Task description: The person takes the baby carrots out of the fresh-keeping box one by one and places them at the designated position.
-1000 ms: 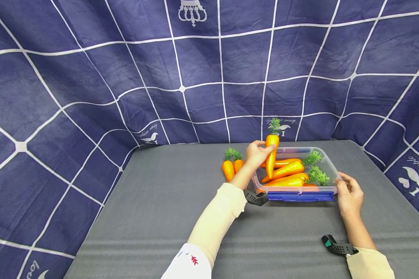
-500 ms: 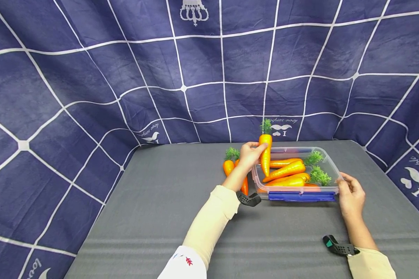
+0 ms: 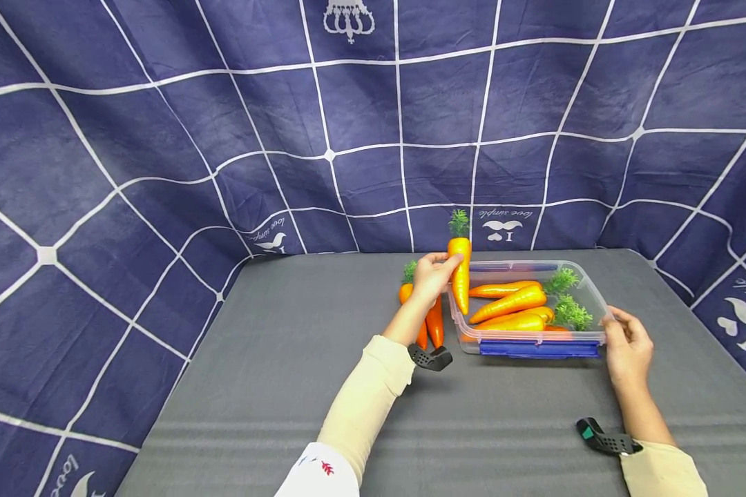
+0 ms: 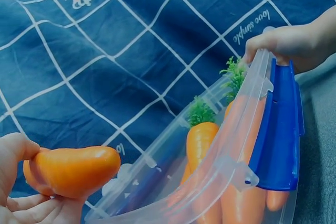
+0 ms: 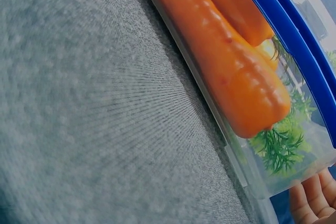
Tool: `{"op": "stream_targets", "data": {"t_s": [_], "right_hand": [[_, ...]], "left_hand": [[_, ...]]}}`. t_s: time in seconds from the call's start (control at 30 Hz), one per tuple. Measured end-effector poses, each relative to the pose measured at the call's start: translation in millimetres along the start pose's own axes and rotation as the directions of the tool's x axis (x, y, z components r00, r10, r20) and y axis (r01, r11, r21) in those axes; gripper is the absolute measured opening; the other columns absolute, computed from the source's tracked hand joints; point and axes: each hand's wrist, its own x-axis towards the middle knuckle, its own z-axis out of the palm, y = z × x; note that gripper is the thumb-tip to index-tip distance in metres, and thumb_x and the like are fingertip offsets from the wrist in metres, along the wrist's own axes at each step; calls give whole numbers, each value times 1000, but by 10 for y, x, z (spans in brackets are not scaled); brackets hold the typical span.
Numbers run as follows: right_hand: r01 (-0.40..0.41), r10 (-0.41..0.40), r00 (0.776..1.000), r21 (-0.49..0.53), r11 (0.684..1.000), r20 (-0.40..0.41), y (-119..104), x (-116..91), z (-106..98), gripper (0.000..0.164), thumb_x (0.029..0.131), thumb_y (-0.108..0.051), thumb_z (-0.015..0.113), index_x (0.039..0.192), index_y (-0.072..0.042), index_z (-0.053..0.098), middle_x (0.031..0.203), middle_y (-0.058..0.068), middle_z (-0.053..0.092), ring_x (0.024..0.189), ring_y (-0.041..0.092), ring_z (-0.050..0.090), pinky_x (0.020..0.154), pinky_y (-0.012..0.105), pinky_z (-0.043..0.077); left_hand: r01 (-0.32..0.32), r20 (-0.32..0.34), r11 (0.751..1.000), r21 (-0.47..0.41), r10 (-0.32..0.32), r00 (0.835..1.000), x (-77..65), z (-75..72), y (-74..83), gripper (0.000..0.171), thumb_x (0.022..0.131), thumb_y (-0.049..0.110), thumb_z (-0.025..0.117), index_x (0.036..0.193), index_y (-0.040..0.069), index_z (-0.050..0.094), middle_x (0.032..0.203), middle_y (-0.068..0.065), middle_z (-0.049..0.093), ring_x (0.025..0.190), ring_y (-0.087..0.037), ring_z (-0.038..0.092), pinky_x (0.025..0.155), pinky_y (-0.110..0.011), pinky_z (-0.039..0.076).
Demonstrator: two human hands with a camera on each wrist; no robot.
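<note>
In the head view my left hand [image 3: 432,277] pinches a carrot [image 3: 460,284] between thumb and fingers. Its leafy top points up and its tip down, near the left rim of a clear plastic box [image 3: 522,336]. The left wrist view shows the held carrot [image 4: 79,171] from its thick end. My right hand [image 3: 629,351] grips the box at its front right corner; in the right wrist view its fingers [image 5: 313,195] lie against the end wall. Inside the box several carrots [image 3: 508,304] lie sideways, their green tops [image 3: 570,314] to the right.
More carrots [image 3: 434,323] lie on the grey table left of the box, partly hidden behind my left hand and wrist. A blue latch [image 3: 539,349] runs along the box's front. A dark blue checked cloth [image 3: 373,179] hangs behind and beside the table.
My left hand has moved left with the carrot, from above the inside of the box to its left rim. My right hand stays at the box's corner.
</note>
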Motion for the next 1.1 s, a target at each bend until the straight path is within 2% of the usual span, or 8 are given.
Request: {"op": "stream_targets", "data": {"t_s": [0.23,0.57,0.9,1.1], "right_hand": [[-2,2,1000,-12,1000,4,-21,-11,-7,29,92,-8,53,96,-35,65,68,-25,55,58,-4,46,55,10,35],[16,-16,1000,-29,999,-1,-5,-5,-8,30,92,-8,53,97,-35,65,68,-26,54,58,-4,45,56,10,35],[28,-28,1000,-12,1000,-4,3,-2,2,30,91,-7,54,96,-33,66,67,-26,55,57,-5,45,55,10,35],[15,-15,1000,-9,1000,3,-15,-11,-6,30,92,-7,53,96,-33,65,67,-25,54,58,-4,45,55,10,35]], "left_hand": [[-7,16,1000,-28,8,1000,-37,-136,-1,41,87,24,73,115,-3,61,89,-13,69,67,-19,66,62,-34,58],[-46,24,998,-37,47,999,-82,-394,-124,42,89,22,71,118,-6,58,80,-3,63,65,-11,59,55,-24,52],[-21,-15,1000,-14,21,1000,-94,-619,-197,43,88,23,72,118,-5,59,87,-8,65,68,-14,61,60,-30,56],[-44,-9,999,-17,44,999,-102,-711,-239,45,90,21,70,121,-7,57,83,-6,63,66,-12,58,55,-24,52]]}}
